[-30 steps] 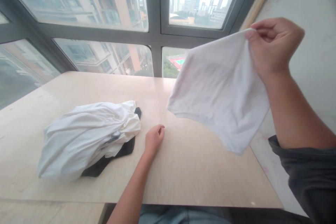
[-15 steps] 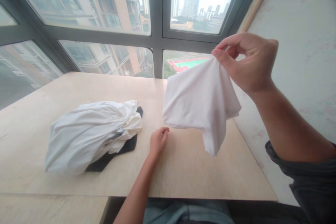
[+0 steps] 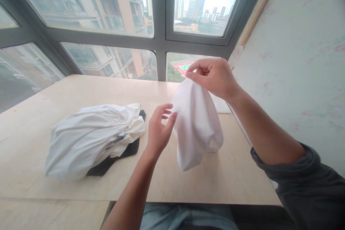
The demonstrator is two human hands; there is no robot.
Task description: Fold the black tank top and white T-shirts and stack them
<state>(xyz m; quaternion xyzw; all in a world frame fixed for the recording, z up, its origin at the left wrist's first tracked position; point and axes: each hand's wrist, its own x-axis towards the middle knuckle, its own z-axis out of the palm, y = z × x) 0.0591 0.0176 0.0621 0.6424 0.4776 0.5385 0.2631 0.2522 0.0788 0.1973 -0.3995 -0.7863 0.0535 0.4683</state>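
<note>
My right hand (image 3: 212, 77) pinches the top of a thin white cloth (image 3: 195, 125) between thumb and fingertips. The cloth hangs in loose folds above the table, its lower end near the tabletop; its exact kind does not show. My left hand (image 3: 161, 125) is raised at the cloth's left edge, thumb and fingers apart. I cannot tell whether its fingertips touch the fabric. To the left lies a crumpled pile of white clothing (image 3: 88, 136), with a black piece of fabric (image 3: 104, 165) sticking out from under it.
The pale wooden table (image 3: 151, 183) reaches back to a grey window frame (image 3: 107, 39). Behind the hanging cloth, another flat white cloth (image 3: 221, 105) lies at the table's right edge. A patterned wall (image 3: 293, 72) stands on the right.
My right hand has moved left and down with the white cloth, which now hangs narrower. My left hand has risen off the table and opened beside it. The flat white cloth behind has come into view.
</note>
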